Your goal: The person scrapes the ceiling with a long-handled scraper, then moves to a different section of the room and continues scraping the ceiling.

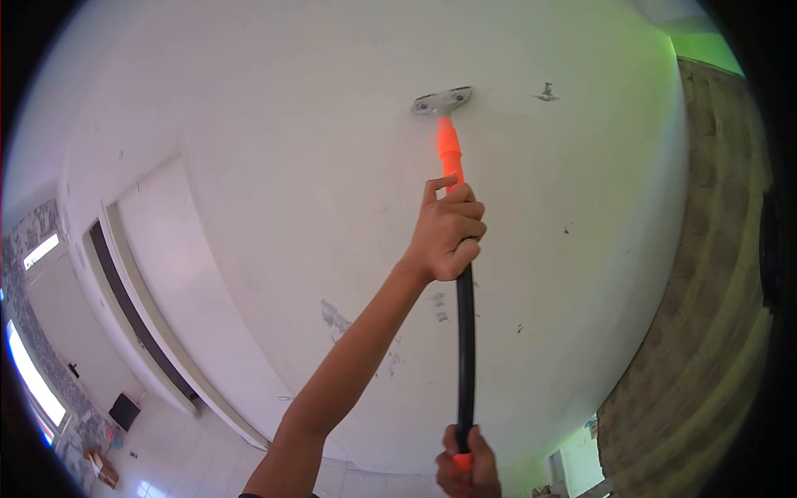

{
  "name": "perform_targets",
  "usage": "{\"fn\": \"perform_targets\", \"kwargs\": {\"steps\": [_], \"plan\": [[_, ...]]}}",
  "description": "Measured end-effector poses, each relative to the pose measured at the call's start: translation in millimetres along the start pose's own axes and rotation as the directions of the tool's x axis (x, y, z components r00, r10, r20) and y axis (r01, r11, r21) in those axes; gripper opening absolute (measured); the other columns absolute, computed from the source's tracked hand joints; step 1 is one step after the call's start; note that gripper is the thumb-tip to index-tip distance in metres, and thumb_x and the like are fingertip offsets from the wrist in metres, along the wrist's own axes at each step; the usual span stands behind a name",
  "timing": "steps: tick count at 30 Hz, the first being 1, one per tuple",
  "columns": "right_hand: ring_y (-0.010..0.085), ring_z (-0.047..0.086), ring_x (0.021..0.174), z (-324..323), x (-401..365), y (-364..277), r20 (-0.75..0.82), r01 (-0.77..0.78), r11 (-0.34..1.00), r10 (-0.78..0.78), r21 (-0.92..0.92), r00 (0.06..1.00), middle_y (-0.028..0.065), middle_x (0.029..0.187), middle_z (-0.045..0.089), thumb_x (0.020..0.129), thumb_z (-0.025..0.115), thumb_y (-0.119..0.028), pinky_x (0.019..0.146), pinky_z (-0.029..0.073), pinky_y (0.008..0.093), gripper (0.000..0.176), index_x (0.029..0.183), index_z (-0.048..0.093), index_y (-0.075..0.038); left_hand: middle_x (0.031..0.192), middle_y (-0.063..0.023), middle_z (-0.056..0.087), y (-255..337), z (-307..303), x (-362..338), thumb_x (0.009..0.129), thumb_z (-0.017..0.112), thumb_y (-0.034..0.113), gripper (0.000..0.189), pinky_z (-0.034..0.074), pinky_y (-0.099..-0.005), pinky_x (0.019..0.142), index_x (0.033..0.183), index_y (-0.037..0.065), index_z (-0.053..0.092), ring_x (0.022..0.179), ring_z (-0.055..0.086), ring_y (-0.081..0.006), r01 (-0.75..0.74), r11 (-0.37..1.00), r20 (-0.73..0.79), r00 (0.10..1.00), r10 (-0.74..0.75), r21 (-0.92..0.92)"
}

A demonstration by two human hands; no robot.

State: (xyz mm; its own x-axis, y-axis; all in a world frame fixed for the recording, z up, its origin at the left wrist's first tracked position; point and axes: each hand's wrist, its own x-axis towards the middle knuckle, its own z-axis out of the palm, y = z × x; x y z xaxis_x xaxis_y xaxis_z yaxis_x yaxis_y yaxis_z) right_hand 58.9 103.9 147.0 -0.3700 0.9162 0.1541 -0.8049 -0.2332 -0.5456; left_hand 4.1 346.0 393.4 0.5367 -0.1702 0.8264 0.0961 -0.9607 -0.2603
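Observation:
A long-handled scraper (466, 349) stands nearly upright in front of the white wall, with a black shaft and orange parts. Its wide grey head (442, 100) is up against the wall, tilted slightly. My left hand (450, 228) is wrapped round the shaft just below the upper orange section, its arm reaching up from the lower left. Lower down, my right hand (469, 465) grips the scraper's bottom end, where a bit of orange shows between the fingers. Right of the head, a dark chipped patch (546, 93) marks the wall.
Grey scraped marks (334, 319) and small dark spots dot the wall (274, 207). At left are a white door (178, 224), another door with a black handle (75, 324) and bright windows. A brown patterned surface (697, 274) runs down the right side. Tiled floor (195, 448) lies below.

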Motion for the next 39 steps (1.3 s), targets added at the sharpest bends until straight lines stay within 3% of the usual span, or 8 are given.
{"fn": "perform_targets", "kwargs": {"steps": [3,6,9,19,25,33,36,39], "plan": [[0.0096,0.024,0.03,13.7,2.0,-44.6,0.137,0.011,0.999,-0.018,0.054,0.99,-0.0005,0.046,0.028,0.103,0.029,-0.062,0.027,0.02,0.0282,0.051,0.097,0.042,-0.014,0.066,-0.0031,0.046,-19.8,7.4,50.7,0.063,0.048,0.025,0.021,0.025,-0.0455,0.107,0.055,0.005,0.047,0.083,0.049,-0.0214,-0.06,0.998,-0.181,0.982,0.055,-0.023],[0.01,0.026,0.03,35.1,24.5,-87.7,0.372,0.06,0.952,-0.175,0.3,0.912,0.0008,0.05,0.034,0.104,0.022,-0.061,0.026,0.023,0.0269,0.054,0.099,0.042,-0.011,0.069,-0.003,0.048,-25.1,-0.7,111.8,0.067,0.049,0.024,0.022,0.024,-0.0442,0.109,0.058,0.004,0.048,0.085,0.05,-0.022,-0.028,0.999,-0.08,0.996,0.026,-0.026],[0.0105,0.027,0.03,37.5,31.9,-84.1,0.407,0.054,0.913,-0.233,0.405,0.883,0.0015,0.052,0.036,0.105,0.019,-0.061,0.027,0.023,0.027,0.055,0.101,0.041,-0.01,0.071,-0.0033,0.049,-25.8,-1.2,130.1,0.067,0.048,0.024,0.021,0.023,-0.0459,0.111,0.058,0.004,0.05,0.087,0.052,-0.0225,-0.038,0.999,-0.025,0.999,0.037,-0.024],[0.0112,0.025,0.033,-81.9,5.5,24.8,0.161,0.006,0.994,-0.024,0.107,0.987,0.0016,0.048,0.032,0.1,0.032,-0.068,0.031,0.022,0.029,0.059,0.098,0.047,-0.011,0.071,-0.0063,0.048,15.8,41.9,-23.0,0.059,0.047,0.024,0.019,0.02,-0.0497,0.114,0.06,0.005,0.051,0.086,0.053,-0.0253,0.046,0.995,0.04,0.998,-0.042,-0.09],[0.0109,0.028,0.035,-97.0,7.8,38.9,0.072,-0.142,0.986,0.149,-0.093,0.986,0.0007,0.05,0.034,0.099,0.041,-0.066,0.033,0.023,0.0289,0.057,0.102,0.052,-0.011,0.068,-0.0048,0.049,17.3,14.8,-96.7,0.058,0.05,0.025,0.022,0.021,-0.0483,0.112,0.062,0.004,0.057,0.085,0.056,-0.0248,0.128,0.991,-0.119,0.985,-0.124,0.026],[0.0127,0.032,0.037,-111.1,29.2,95.3,0.26,-0.247,0.966,0.22,0.075,0.94,0.0011,0.052,0.036,0.099,0.037,-0.068,0.035,0.026,0.0297,0.061,0.094,0.052,-0.009,0.067,-0.004,0.05,14.1,-9.9,-140.7,0.056,0.052,0.026,0.022,0.022,-0.0484,0.112,0.061,0.005,0.058,0.084,0.058,-0.0246,0.15,0.988,-0.077,0.986,-0.147,0.029],[0.0151,0.032,0.03,-143.9,25.1,138.1,-0.048,-0.282,0.919,0.306,0.277,0.951,0.0039,0.054,0.041,0.1,0.046,-0.059,0.026,0.031,0.0302,0.05,0.087,0.05,-0.011,0.067,-0.0041,0.05,22.8,-1.2,-177.0,0.056,0.052,0.025,0.022,0.022,-0.0483,0.112,0.062,0.005,0.059,0.083,0.058,-0.0242,0.117,0.991,-0.071,0.991,-0.113,0.059],[0.017,0.035,0.032,-154.6,17.5,149.1,-0.06,-0.289,0.934,0.307,0.209,0.95,0.0046,0.057,0.044,0.099,0.048,-0.06,0.027,0.032,0.031,0.052,0.084,0.051,-0.01,0.068,-0.0038,0.052,29.1,1.9,-197.4,0.056,0.053,0.025,0.021,0.023,-0.0489,0.111,0.061,0.006,0.059,0.082,0.059,-0.0237,0.106,0.991,-0.064,0.993,-0.1,0.08]]}}
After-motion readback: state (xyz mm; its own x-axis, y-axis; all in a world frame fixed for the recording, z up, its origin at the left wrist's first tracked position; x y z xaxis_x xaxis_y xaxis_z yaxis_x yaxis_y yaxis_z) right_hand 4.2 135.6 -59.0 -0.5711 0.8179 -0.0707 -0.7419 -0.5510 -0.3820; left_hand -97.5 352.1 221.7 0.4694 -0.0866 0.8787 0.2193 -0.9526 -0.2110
